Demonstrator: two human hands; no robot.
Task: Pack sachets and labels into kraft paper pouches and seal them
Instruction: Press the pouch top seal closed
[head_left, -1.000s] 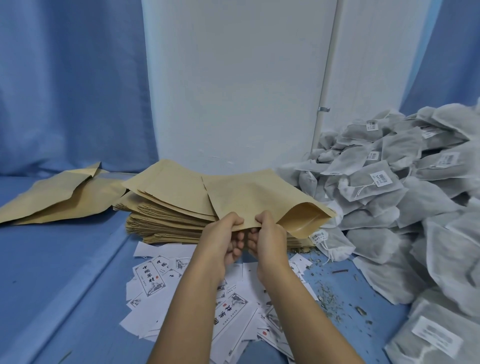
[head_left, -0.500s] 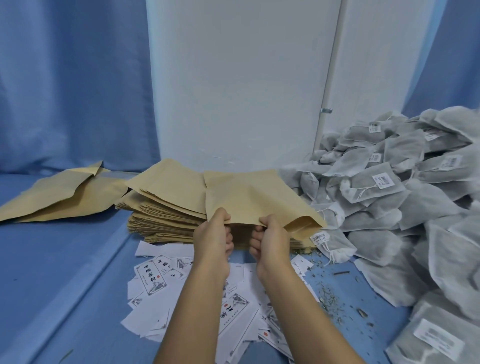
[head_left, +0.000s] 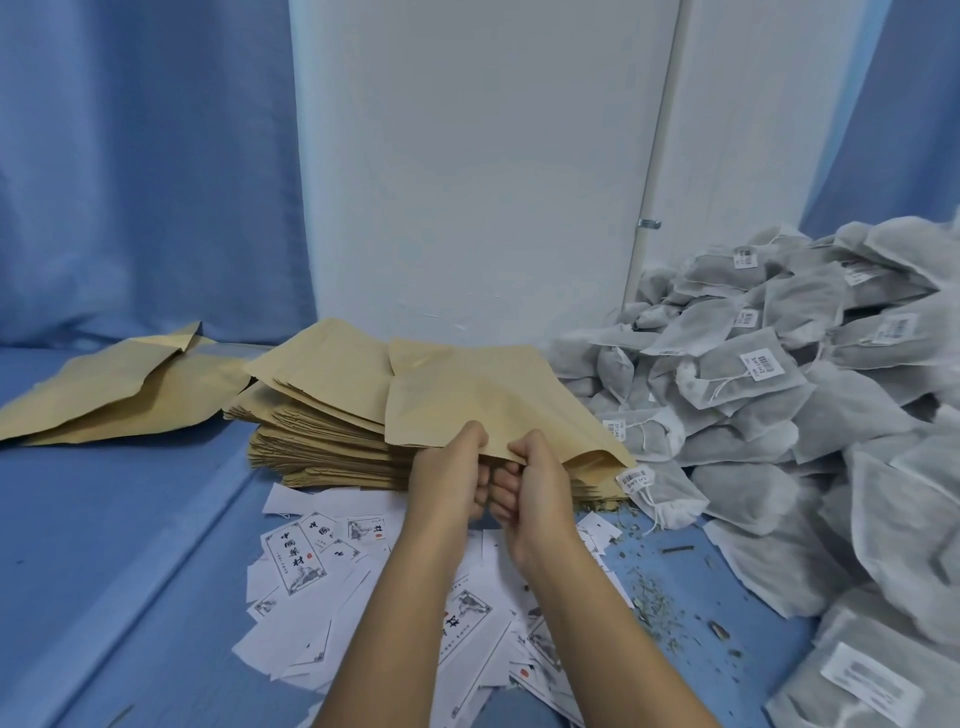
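The stack of pouches (head_left: 322, 447) sits on the blue cloth (head_left: 130, 545), and everything else is placed from it. On top of the stack, toward its right end, lies a single pouch (head_left: 483, 405) whose near edge overhangs the stack's front face. The left hand (head_left: 449, 478) and right hand (head_left: 537, 488) meet at that near edge, knuckles almost touching. Each pinches the paper with the thumb on top and the other fingers curled underneath. The pouch's right end gapes a little (probably its mouth, though the angle is poor).

Right of the stack, the heap of sachets (head_left: 779, 395) rises against the wall and touches the stack's right edge, so that side is closed in. In front of the stack, the labels (head_left: 311, 561) lie scattered under both forearms, their far edge reaching the stack's foot. Dried crumbs (head_left: 649, 597) speckle the cloth in front of the stack's right corner, between labels and sachets.

Left of the stack, a few loose pouches (head_left: 119, 389) lie flat just beside its left corner. The widest stretch of open cloth runs in front of them, left of the labels. Behind the stack, a white panel (head_left: 467, 182) stands close to its back edge.
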